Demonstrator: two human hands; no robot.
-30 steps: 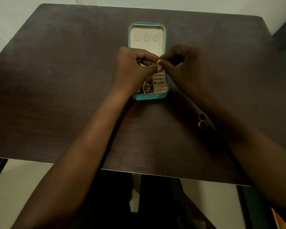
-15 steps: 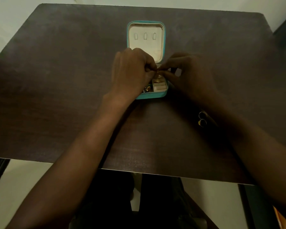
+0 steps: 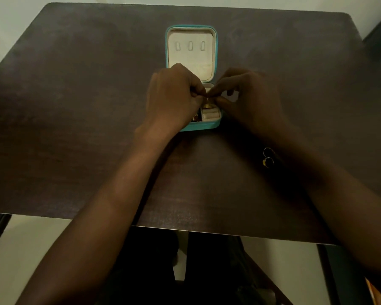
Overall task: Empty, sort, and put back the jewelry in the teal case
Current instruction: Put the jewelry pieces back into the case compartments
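While both hands meet over it, the small teal zip case with cream lining lies open at upper centre of the dark wooden table. Left hand and right hand curl fingertips together above a gold piece; what they pinch, I cannot tell. Two gold rings lie right of centre.

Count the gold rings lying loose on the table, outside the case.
2: one ring and a second ring just nearer the person, both beside the right forearm. More may be hidden under the arms.
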